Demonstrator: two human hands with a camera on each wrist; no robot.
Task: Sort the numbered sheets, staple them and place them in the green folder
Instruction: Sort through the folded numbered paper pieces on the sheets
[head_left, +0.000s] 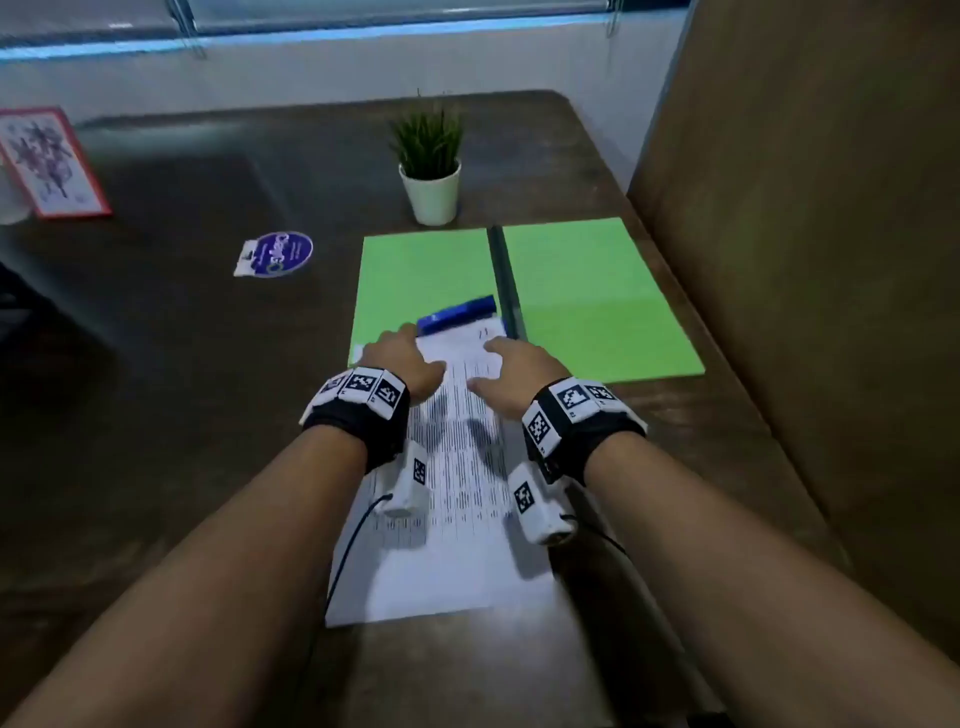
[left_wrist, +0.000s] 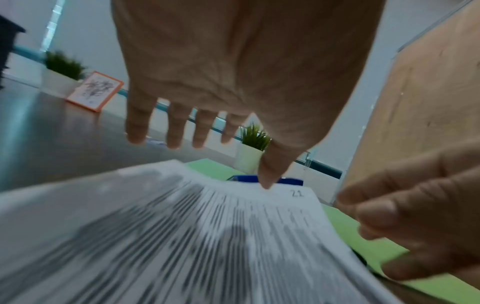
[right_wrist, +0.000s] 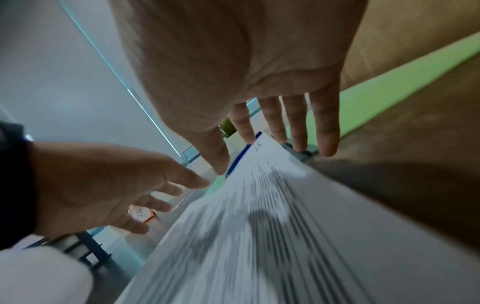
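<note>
A stack of printed sheets (head_left: 447, 519) lies lengthwise on the dark table, its far end overlapping the open green folder (head_left: 587, 291). The top sheet shows the number 21 (left_wrist: 296, 193) in its far right corner. A blue stapler (head_left: 457, 314) rests on the folder's left half, just beyond the sheets' far edge. My left hand (head_left: 400, 358) hovers over the far left of the sheets with fingers (left_wrist: 174, 131) spread straight; its thumb tip touches the sheet's far edge. My right hand (head_left: 514, 369) is flat over the far right corner, fingers (right_wrist: 296, 123) straight. Neither hand grips anything.
A small potted plant (head_left: 431, 192) stands just behind the folder. A round purple packet (head_left: 280, 253) lies to the left, and a red-framed card (head_left: 47, 161) leans at the far left. A wooden partition (head_left: 805, 208) walls the table's right side.
</note>
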